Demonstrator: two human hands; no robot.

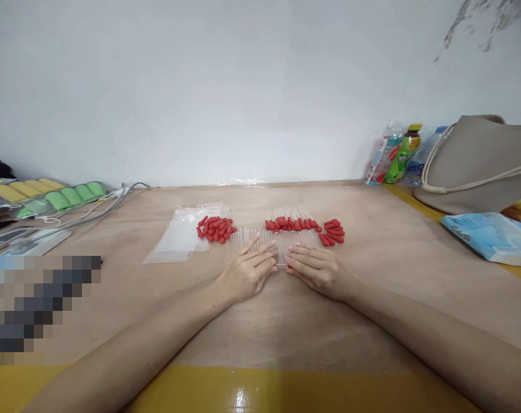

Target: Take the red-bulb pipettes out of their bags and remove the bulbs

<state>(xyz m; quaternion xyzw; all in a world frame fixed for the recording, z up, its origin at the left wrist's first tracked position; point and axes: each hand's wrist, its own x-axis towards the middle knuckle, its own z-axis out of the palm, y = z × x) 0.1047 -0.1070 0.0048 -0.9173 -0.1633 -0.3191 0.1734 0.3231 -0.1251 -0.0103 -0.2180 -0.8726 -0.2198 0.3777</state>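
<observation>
My left hand (248, 269) and my right hand (315, 267) lie flat on the table with fingers stretched out, fingertips almost meeting. Both rest on the near edge of a row of clear glass tubes (282, 244). Several of the tubes carry red rubber bulbs (291, 224) at their far ends. A loose heap of red bulbs (216, 228) lies to the left of the tubes, and a smaller group of red bulbs (333, 230) lies to the right. Neither hand grips anything.
Clear plastic bags (178, 235) lie left of the heap. Packs of yellow and green items (49, 195) and cables sit far left. A beige hat (479, 163), bottles (400, 154) and a blue packet (493, 235) stand at the right. A white wall backs the brown table (260, 321).
</observation>
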